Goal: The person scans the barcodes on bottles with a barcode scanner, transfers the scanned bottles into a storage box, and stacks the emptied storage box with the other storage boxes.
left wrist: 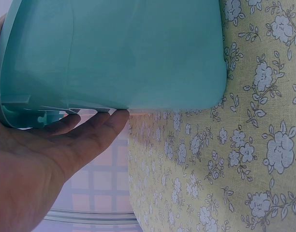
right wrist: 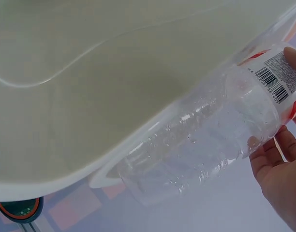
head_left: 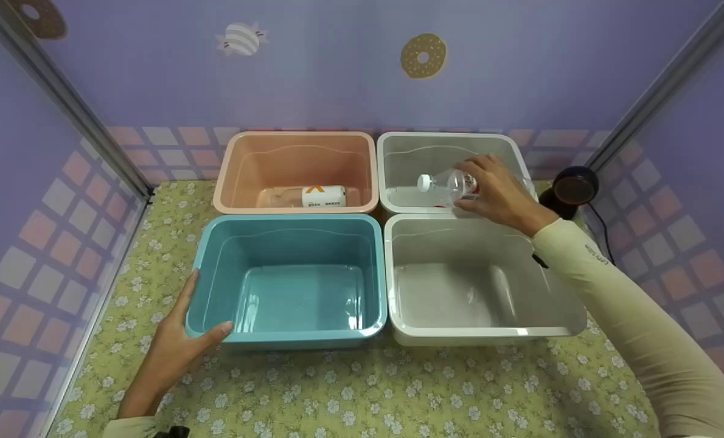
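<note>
A clear plastic bottle (head_left: 448, 186) with a white cap is gripped by my right hand (head_left: 501, 193) over the back-right light grey tub (head_left: 450, 139). The bottle lies nearly level, cap pointing left. Its red-and-white label with a barcode (right wrist: 273, 83) shows in the right wrist view, with fingers and thumb around that part. My left hand (head_left: 178, 342) rests at the front-left corner of the teal tub (head_left: 289, 336), thumb by the front rim. In the left wrist view its fingers (left wrist: 97, 130) extend along the tub's outer side, fairly straight.
Behind the teal tub, an orange tub (head_left: 301, 140) holds a lying bottle with a white label (head_left: 324, 196). A cream-grey tub (head_left: 477, 332) stands front right. A dark round device (head_left: 575, 186) with a cord stands at right. Floral cloth (head_left: 337, 395) covers the table; patterned walls enclose it.
</note>
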### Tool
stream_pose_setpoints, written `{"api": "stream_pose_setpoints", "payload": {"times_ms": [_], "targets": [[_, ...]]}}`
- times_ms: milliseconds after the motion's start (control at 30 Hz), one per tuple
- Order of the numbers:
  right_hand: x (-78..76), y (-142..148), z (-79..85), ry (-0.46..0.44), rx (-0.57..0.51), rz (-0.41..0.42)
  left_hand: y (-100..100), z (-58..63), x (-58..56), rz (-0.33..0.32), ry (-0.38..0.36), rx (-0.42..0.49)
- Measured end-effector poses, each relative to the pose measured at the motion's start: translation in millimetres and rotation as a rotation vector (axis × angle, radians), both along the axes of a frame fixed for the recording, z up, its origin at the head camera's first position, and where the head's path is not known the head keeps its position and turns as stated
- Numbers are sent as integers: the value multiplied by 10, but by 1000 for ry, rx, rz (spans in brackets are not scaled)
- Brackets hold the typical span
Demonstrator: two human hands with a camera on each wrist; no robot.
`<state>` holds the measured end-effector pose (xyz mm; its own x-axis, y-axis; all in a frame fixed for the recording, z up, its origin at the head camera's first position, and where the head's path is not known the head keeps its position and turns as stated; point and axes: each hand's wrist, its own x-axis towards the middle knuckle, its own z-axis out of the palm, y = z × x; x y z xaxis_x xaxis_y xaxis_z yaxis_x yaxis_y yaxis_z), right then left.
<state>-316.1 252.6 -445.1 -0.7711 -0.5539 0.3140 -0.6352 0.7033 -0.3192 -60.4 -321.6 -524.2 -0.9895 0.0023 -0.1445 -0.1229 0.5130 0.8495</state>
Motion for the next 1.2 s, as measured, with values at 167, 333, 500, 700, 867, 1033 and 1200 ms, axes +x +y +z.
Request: {"api": "stream_pose_setpoints", "payload": {"times_ms": [167,333,500,700,867,1033,1200], "targets": [[-28,0,-55,-27,29,-12,6,-3,7,0,-2,7],[-61,3,-87,-64,24,-30,5,-11,4,0,-3,10],[-84,5,-101,-82,11,-33,-3,-22,-4,1,-6,8],[-124,12,-138,-115,-31,-29,-9,-31,-5,6,-10,5],[-160,18,-174,-131,-62,-31,-7,-26,-2,7,-17,3],[-207,19,-187,-133,-74,-8,-5,-12,-3,4,-14,9],[-245,15,-196,-151,-58,-11,-6,-2,-11,4,-26,5]]}}
